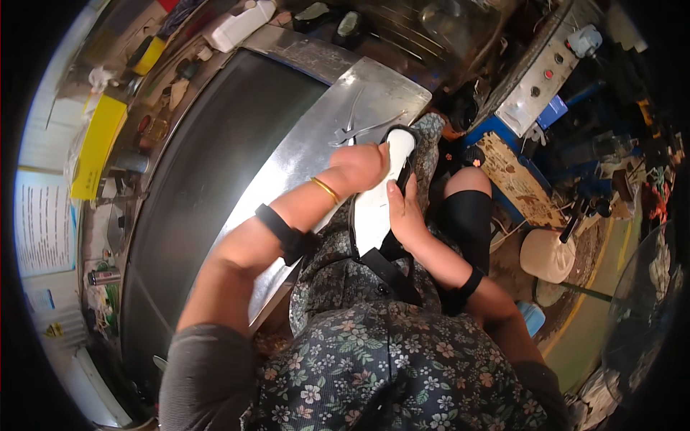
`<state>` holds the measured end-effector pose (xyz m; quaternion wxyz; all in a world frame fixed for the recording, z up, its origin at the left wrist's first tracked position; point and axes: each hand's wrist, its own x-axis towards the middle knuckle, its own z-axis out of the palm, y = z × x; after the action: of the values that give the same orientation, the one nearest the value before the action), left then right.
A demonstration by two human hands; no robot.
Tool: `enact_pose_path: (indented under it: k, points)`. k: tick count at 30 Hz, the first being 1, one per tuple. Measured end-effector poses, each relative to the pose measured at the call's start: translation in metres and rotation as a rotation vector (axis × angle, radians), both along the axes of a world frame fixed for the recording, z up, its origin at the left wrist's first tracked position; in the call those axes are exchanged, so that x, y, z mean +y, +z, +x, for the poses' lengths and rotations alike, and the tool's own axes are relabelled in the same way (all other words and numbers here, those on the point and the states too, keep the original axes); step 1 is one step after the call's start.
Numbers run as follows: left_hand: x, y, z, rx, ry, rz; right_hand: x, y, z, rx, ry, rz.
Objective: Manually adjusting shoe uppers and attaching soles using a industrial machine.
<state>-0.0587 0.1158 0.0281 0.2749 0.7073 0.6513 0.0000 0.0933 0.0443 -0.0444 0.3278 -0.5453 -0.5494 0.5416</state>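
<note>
A shoe (373, 215) lies bottom up across my lap, with a long white sole-shaped board framed by black material. A black strap (392, 276) hangs from its near end. My left hand (363, 167) is closed at the shoe's left edge, near the far end; its fingertips are hidden. Along the right edge, my right hand (408, 218) grips the shoe, its thumb against the white board. Just beyond my left hand, metal pincers (348, 133) with spread handles rest on the shiny metal tabletop (392, 86).
A dark conveyor belt (215, 136) runs at left, beside a shelf with a yellow box (99, 147). At upper right stands a machine with a button panel (535, 79). A beige plastic jug (548, 255) sits on the floor at right. Dark shoes (348, 27) lie at the back.
</note>
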Motion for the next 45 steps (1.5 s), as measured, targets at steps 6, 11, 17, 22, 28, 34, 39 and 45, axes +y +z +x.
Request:
enact_pose_path:
  k: [6, 11, 17, 22, 28, 34, 39, 45]
  points:
    - [-0.064, -0.012, -0.001, -0.069, 0.055, -0.102, -0.008, -0.006, 0.005, 0.063, -0.091, -0.011]
    - [-0.082, -0.042, 0.004, 0.187, 0.088, 0.039, -0.013, -0.008, 0.003, -0.096, -0.053, 0.137]
    - [-0.049, -0.019, 0.000, -0.539, 0.325, 0.091, -0.008, -0.017, 0.028, 0.055, 0.125, 0.165]
    - [-0.024, -0.024, 0.018, 0.014, 0.005, 0.037, 0.019, -0.005, 0.050, -0.081, 0.187, -0.194]
    - [-0.027, -0.034, 0.021, -0.055, 0.005, 0.100, 0.036, -0.005, 0.040, -0.631, 0.115, 0.080]
    - [0.006, -0.050, 0.018, -1.209, 0.313, -0.189, 0.044, -0.007, 0.065, -0.150, 0.192, -0.147]
    - [0.025, -0.062, 0.033, -1.372, 0.401, -0.588, 0.099, -0.004, 0.058, 0.029, -0.193, -0.378]
    - [0.035, -0.072, 0.033, -0.447, 0.067, 0.131, 0.109, -0.022, 0.022, -0.730, -0.095, 0.368]
